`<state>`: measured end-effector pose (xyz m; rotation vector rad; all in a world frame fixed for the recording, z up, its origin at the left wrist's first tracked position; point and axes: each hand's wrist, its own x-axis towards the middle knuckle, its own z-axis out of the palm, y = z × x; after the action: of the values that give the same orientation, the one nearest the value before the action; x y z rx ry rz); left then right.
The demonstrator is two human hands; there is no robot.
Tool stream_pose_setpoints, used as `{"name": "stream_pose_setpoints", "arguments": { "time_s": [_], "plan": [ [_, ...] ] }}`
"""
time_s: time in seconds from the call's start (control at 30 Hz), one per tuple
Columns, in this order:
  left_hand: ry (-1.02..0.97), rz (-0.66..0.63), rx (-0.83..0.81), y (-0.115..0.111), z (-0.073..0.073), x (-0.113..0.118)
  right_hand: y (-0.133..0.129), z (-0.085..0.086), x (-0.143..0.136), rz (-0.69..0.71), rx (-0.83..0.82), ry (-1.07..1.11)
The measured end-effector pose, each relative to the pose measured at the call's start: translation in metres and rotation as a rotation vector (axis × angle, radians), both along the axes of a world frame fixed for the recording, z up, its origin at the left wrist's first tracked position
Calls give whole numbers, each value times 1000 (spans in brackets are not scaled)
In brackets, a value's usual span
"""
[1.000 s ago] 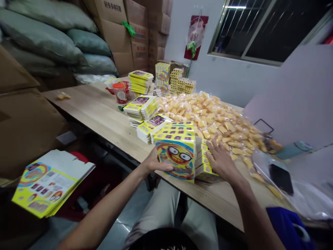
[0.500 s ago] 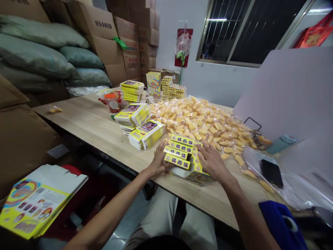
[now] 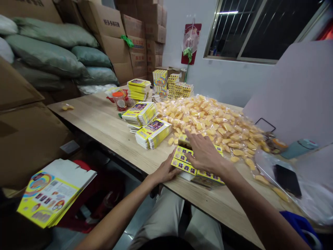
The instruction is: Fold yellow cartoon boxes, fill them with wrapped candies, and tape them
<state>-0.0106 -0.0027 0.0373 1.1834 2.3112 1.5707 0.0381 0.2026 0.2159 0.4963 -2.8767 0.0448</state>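
A yellow printed carton (image 3: pixel 208 181) packed with rows of small yellow boxes (image 3: pixel 184 166) rests near the table's front edge. My left hand (image 3: pixel 165 170) holds the carton's left side, its fingers partly hidden against the small boxes. Over the top reaches my right hand (image 3: pixel 204 151), its fingers stretched out and touching the small boxes. It covers part of the rows. A brown gap shows at the far end of the left row, beneath my right fingertips.
A large heap of yellow pieces in clear wrappers (image 3: pixel 208 118) lies behind the carton. Flattened printed cartons (image 3: pixel 153 133) are stacked to its left, more (image 3: pixel 52 194) lie low at the left. A phone (image 3: pixel 287 180) and a blue bottle (image 3: pixel 299 148) are at the right.
My right hand has moved from the carton's right side leftward across the top of the small boxes. My left hand stays at the left side. The view has shifted slightly.
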Motion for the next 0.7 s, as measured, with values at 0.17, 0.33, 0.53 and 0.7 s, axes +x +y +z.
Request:
{"name": "stream_pose_setpoints", "arguments": {
  "time_s": [0.17, 0.33, 0.53, 0.7],
  "plan": [
    [48, 53, -26, 1, 9, 5, 11, 0, -11, -159, 62, -78],
    [53, 123, -49, 5, 29, 6, 24, -8, -35, -153, 64, -102],
    [36, 203, -166, 7, 16, 14, 15, -17, -39, -176, 108, -117],
    [102, 217, 24, 22, 12, 15, -6, -30, -31, -150, -6, -2]
  ]
}}
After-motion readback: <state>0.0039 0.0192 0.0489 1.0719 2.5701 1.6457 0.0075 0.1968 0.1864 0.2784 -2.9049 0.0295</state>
